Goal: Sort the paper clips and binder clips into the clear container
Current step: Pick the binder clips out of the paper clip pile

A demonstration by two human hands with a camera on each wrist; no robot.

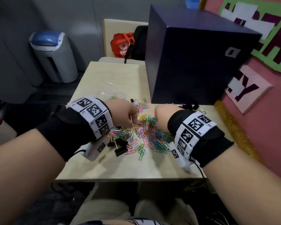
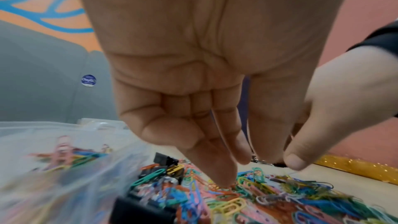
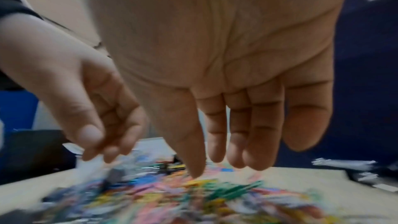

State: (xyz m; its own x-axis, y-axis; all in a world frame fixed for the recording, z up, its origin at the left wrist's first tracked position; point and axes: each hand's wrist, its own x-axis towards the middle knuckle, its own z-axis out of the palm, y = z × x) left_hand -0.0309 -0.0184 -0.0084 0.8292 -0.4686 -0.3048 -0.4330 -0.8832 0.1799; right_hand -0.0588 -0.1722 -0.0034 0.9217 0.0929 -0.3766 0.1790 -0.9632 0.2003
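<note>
While both hands hang over it, the pile of paper clips (image 1: 146, 132) lies spread in many colours across the middle of the table (image 1: 120, 168). Black binder clips (image 1: 119, 146) sit at the pile's near left edge, and a few more binder clips lie at the far side, by the foot of the dark blue box (image 1: 193, 62). The clear container (image 2: 53, 151) stands on the table to the left of the pile, past the left wrist, with a few coloured clips already inside.

The left hand (image 1: 122, 113) points down at the pile, fingers extended and bunched close together, thumb alongside; its longest fingertip (image 2: 224, 182) touches the clips, and no clip is clearly held. The right hand (image 1: 164, 116) hovers just beside it over the pile's right part, fingers straight and slightly apart, pointing down, holding nothing that can be seen; its wrist view is blurred.

Both wrists wear black bands with white marker tags. Beyond the table stand a chair with a red bag (image 1: 122, 44) and a grey bin (image 1: 55, 54).
</note>
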